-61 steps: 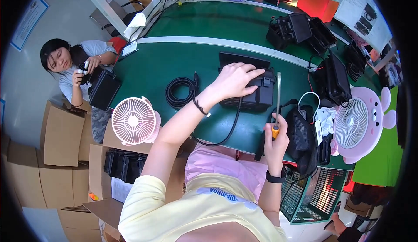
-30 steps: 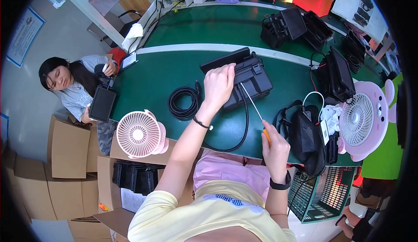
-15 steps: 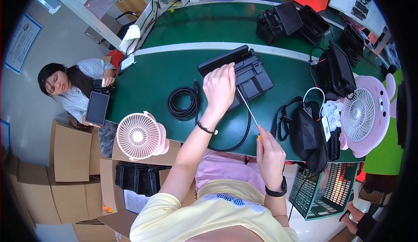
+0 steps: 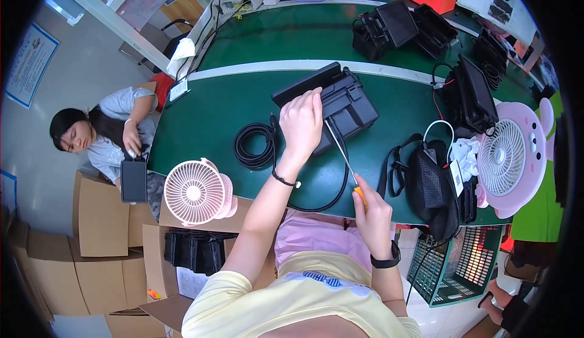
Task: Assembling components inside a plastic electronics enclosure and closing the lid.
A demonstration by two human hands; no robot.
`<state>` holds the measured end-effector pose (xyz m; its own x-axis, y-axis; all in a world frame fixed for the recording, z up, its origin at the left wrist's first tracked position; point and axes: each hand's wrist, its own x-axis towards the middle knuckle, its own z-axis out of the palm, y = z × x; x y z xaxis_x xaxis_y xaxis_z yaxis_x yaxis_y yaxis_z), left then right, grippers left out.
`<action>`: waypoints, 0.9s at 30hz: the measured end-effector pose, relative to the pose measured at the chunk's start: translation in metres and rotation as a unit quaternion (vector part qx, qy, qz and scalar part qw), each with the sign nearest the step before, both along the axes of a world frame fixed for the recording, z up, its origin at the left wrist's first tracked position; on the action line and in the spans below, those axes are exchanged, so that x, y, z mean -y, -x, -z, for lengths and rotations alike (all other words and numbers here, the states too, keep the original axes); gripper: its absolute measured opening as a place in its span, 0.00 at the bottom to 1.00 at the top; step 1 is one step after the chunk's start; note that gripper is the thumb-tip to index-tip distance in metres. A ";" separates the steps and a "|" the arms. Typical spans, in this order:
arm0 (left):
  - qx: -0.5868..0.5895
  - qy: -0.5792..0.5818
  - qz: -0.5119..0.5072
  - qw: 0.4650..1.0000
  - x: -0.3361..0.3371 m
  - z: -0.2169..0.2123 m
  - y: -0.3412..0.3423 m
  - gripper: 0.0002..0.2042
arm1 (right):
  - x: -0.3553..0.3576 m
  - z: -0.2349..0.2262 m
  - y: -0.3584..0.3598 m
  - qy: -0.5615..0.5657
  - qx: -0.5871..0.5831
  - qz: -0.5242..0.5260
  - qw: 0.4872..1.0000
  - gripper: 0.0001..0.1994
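A black plastic case with a raised flat lid-like panel lies on the green table. Over its near left side, my left hand is closed, gripping the case; its fingertips are partly hidden. In my right hand is a screwdriver with an orange handle and a long metal shaft. The shaft points up and left to the case, close to my left hand, where its tip meets the near side. A black cable runs from the case toward the table's front edge, and a coil of black cable lies left of my left forearm.
A pink fan stands at the front left, a larger pink fan at the right. Beside the latter lies a black mesh bag. More black cases sit farther back. At the left, a co-worker handles a black panel.
My right hand has shifted slightly left and down, showing more of the orange handle. The case has moved slightly left. The co-worker's hand has lifted and the panel has turned.
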<state>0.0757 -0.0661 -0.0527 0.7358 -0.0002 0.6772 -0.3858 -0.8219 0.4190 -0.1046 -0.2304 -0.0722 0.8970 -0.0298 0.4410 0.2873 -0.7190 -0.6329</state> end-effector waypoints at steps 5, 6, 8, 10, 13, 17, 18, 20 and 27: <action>-0.002 0.024 0.021 0.999 -0.009 0.005 0.003 0.13 | 0.003 0.002 0.002 -0.187 -0.188 -0.060 0.962 0.18; 0.001 0.024 0.013 1.000 -0.009 0.005 0.004 0.13 | 0.001 0.003 0.003 -0.188 -0.188 -0.060 0.962 0.18; 0.004 0.023 0.005 1.000 -0.009 0.004 0.008 0.13 | -0.005 0.005 0.004 -0.089 -0.047 -0.030 0.994 0.18; -0.001 0.038 0.001 0.999 -0.009 0.002 0.010 0.13 | -0.005 0.014 0.004 -0.077 -0.034 -0.039 0.996 0.19; 0.024 0.038 0.015 0.999 -0.017 0.007 0.010 0.12 | 0.003 0.008 0.002 -0.285 -0.189 -0.106 0.934 0.20; 0.037 0.051 0.036 0.997 -0.018 0.008 0.015 0.12 | 0.014 0.015 0.003 -0.581 -0.355 -0.188 0.708 0.21; 0.040 0.059 0.040 0.997 -0.018 0.008 0.016 0.12 | 0.016 0.015 0.004 -0.632 -0.369 -0.200 0.651 0.21; 0.045 0.068 0.044 0.996 -0.018 0.007 0.020 0.12 | 0.016 0.012 0.008 -0.627 -0.373 -0.190 0.657 0.21; 0.110 0.108 0.083 0.985 -0.029 0.016 0.034 0.10 | 0.062 -0.002 0.020 -0.436 -0.210 -0.108 0.868 0.12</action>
